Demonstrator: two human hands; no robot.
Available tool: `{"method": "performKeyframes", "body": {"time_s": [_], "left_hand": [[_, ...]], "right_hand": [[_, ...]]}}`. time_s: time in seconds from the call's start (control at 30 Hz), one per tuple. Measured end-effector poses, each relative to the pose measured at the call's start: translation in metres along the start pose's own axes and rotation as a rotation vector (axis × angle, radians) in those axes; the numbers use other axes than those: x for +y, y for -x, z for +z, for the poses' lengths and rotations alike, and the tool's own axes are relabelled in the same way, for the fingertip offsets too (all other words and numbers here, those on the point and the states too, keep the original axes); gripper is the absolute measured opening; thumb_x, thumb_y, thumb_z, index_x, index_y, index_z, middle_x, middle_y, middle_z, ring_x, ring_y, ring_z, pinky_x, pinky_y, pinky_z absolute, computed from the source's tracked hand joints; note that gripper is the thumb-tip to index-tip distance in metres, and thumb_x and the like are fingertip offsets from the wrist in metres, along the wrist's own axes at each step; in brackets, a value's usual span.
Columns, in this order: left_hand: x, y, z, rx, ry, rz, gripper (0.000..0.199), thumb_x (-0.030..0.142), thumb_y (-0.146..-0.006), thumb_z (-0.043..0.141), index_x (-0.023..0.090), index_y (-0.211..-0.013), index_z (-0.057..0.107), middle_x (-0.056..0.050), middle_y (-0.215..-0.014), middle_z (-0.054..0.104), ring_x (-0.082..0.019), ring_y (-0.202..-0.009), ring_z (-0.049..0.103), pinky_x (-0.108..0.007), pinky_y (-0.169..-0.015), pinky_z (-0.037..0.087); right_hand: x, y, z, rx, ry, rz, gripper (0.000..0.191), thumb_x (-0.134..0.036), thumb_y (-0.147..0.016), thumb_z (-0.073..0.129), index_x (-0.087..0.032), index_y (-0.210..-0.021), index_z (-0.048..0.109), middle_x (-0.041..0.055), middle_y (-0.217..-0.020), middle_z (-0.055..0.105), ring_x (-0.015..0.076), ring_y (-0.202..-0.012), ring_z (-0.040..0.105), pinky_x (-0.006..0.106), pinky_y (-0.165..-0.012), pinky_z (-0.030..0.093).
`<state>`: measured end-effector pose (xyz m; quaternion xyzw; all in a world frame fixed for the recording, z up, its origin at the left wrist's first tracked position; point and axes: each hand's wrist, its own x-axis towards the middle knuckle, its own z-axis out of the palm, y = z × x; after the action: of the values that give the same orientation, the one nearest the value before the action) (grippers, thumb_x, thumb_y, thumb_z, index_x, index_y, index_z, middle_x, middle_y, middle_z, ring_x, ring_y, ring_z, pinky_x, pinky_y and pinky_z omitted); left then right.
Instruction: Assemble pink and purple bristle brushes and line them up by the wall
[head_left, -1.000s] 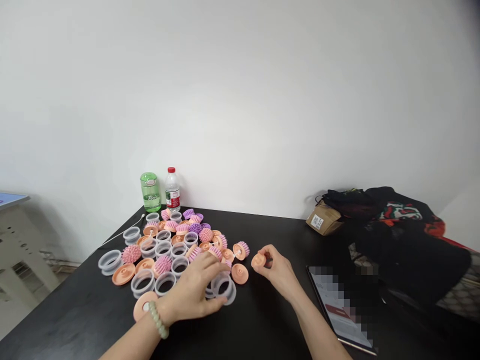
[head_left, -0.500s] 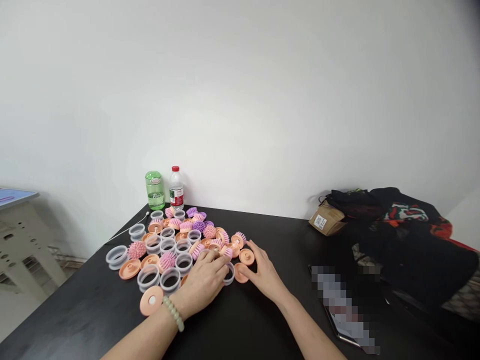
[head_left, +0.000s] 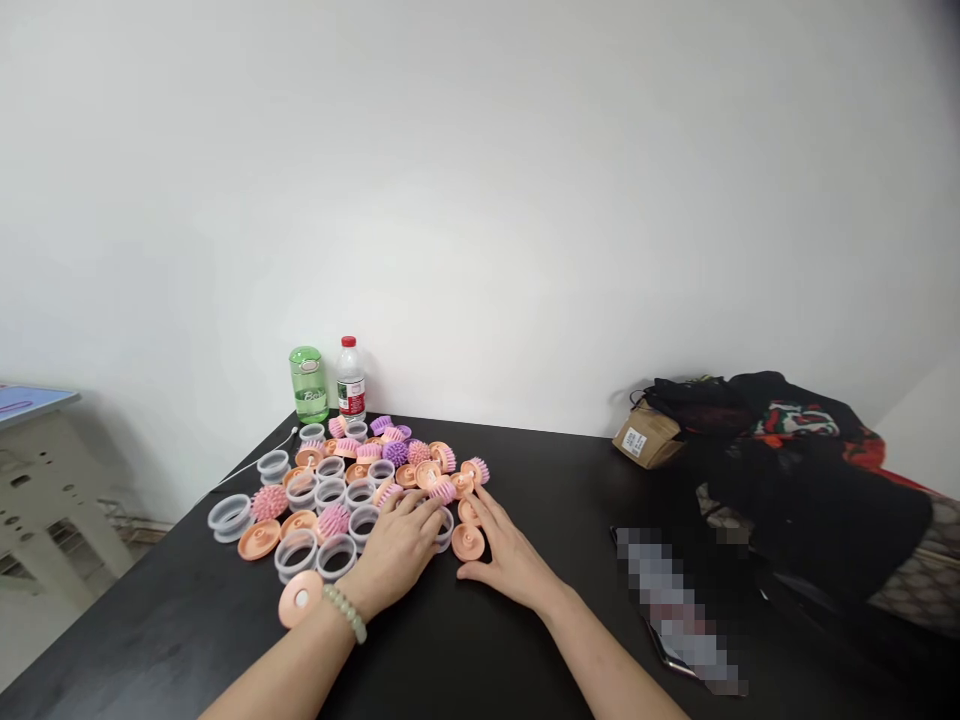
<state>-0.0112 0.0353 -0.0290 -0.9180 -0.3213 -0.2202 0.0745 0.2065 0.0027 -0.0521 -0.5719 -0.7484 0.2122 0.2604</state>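
Orange discs (head_left: 468, 541) and clear rings (head_left: 336, 558) between open, empty-looking left hand (head_left: 397, 552) and right hand (head_left: 510, 565), liable to scatter under a hasty sweep.

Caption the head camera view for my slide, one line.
Left hand and right hand rest among pink bristled brush heads and clear plastic rings on a black table.

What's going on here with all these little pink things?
A person is handling a heap of peach plastic discs, clear plastic rings and pink and purple bristled brush heads on a black table. The left hand lies over the heap's near edge, and the right hand rests beside one peach disc.
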Motion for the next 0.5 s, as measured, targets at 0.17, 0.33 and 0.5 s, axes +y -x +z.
{"method": "performKeyframes", "body": {"time_s": [0.17, 0.33, 0.5], "left_hand": [[-0.004, 0.003, -0.008, 0.074, 0.085, 0.042, 0.061, 0.05, -0.09, 0.06, 0.017, -0.139, 0.046, -0.018, -0.137, 0.058, -0.034, -0.125, 0.052, -0.059, -0.108, 0.034], [-0.005, 0.0, -0.019, 0.115, 0.13, 0.008, 0.055, 0.055, -0.089, 0.058, 0.019, -0.131, 0.053, -0.016, -0.134, 0.058, -0.033, -0.128, 0.05, -0.057, -0.109, 0.037], [-0.014, 0.0, -0.049, -0.059, 0.037, -0.044, 0.048, 0.05, -0.084, 0.068, 0.018, -0.12, 0.06, -0.017, -0.132, 0.058, -0.037, -0.13, 0.047, -0.058, -0.107, 0.04]], "right_hand": [[0.001, 0.002, -0.003, 0.053, -0.043, -0.013, 0.095, -0.031, -0.075, 0.071, -0.03, -0.156, 0.021, 0.0059, -0.165, 0.017, 0.0246, -0.152, 0.017, 0.045, -0.121, 0.023], [0.009, 0.001, 0.0, 0.088, -0.037, 0.0, 0.088, -0.034, -0.076, 0.066, -0.027, -0.154, 0.026, 0.007, -0.165, 0.019, 0.0268, -0.151, 0.018, 0.046, -0.12, 0.025], [0.014, -0.001, 0.006, 0.087, 0.014, 0.01, 0.086, -0.039, -0.079, 0.063, -0.027, -0.154, 0.023, 0.0093, -0.164, 0.018, 0.0299, -0.151, 0.016, 0.049, -0.118, 0.028]]}}
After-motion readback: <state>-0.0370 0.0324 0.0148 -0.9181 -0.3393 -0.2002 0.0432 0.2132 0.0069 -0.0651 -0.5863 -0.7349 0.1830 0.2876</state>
